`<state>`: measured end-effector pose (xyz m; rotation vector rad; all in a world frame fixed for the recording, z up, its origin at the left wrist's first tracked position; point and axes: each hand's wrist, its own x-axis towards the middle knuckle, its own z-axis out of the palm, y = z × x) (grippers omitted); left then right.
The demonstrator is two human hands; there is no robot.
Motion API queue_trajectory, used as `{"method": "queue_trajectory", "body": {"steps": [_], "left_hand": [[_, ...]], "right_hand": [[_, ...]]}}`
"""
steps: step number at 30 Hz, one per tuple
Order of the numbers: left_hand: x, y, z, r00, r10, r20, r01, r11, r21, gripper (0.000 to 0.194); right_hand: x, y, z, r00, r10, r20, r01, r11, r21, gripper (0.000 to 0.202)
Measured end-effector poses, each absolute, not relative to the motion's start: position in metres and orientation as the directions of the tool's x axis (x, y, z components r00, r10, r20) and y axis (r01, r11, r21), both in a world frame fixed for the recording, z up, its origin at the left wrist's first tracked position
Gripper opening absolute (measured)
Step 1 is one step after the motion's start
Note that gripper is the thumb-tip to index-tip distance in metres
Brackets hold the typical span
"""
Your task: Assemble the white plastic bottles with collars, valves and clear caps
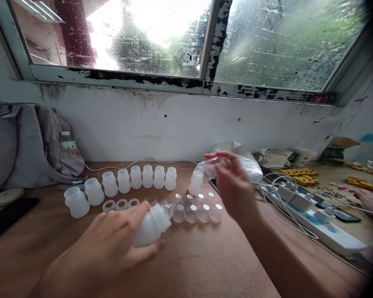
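Bottles (136,178) stand on the table (199,265), left of the power strip (340,237).

The person's left hand (121,231) extended from the lower left to just below the frame's centre, thumb and fingers curled in a grip. Higher up, right of centre, the right hand (233,182) pinched, its bare forearm (270,252) slanting toward the lower right.

Grey backpack (21,142) cut off by left edge; window (155,49), by top edge. Clear pointed pieces (166,206) partly hidden behind left hand (112,240) and white bottle (149,227). Clear piece (209,167) in right hand (231,182) blurred. Co-worker's hand (366,200) cropped by right edge.
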<state>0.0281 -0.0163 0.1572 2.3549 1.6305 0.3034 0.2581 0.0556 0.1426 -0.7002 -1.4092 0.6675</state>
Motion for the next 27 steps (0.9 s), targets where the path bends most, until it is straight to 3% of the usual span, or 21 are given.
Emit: {"method": "queue_trajectory", "body": {"steps": [2,4,8,14,18,20,24,27], "left_hand": [[0.021,-0.012,0.158,0.221,0.969,0.11,0.948,-0.24,0.211,0.04],[0.013,-0.007,0.161,0.085,0.975,0.205,0.984,-0.114,0.136,0.042],[0.0,-0.003,0.169,-0.062,0.958,0.279,0.994,0.033,0.107,0.049],[-0.004,-0.005,0.163,0.122,0.959,0.257,0.983,-0.153,0.104,0.035],[-0.001,-0.001,0.153,0.234,0.924,0.302,0.949,-0.284,0.136,0.036],[0.004,0.001,0.148,0.268,0.907,0.325,0.926,-0.336,0.174,0.038],[0.019,0.004,0.137,0.287,0.888,0.358,0.89,-0.386,0.244,0.042],[0.028,0.005,0.129,0.251,0.879,0.405,0.883,-0.38,0.275,0.04]], "right_hand": [[0.244,0.043,0.11,-0.107,0.818,0.565,0.242,0.573,-0.783,0.019],[0.237,0.032,0.075,-0.246,0.838,0.488,0.457,0.544,-0.703,0.018],[0.245,0.02,0.026,-0.378,0.829,0.412,0.638,0.556,-0.533,0.021],[0.252,0.024,0.015,-0.402,0.838,0.369,0.747,0.533,-0.398,0.024],[0.241,0.026,0.032,-0.353,0.832,0.428,0.802,0.505,-0.32,0.018],[0.231,0.024,0.051,-0.317,0.827,0.464,0.755,0.516,-0.405,0.019],[0.207,0.023,0.099,-0.347,0.884,0.314,0.446,0.45,-0.774,0.032],[0.189,0.029,0.119,-0.362,0.898,0.251,0.27,0.359,-0.893,0.033]]}}
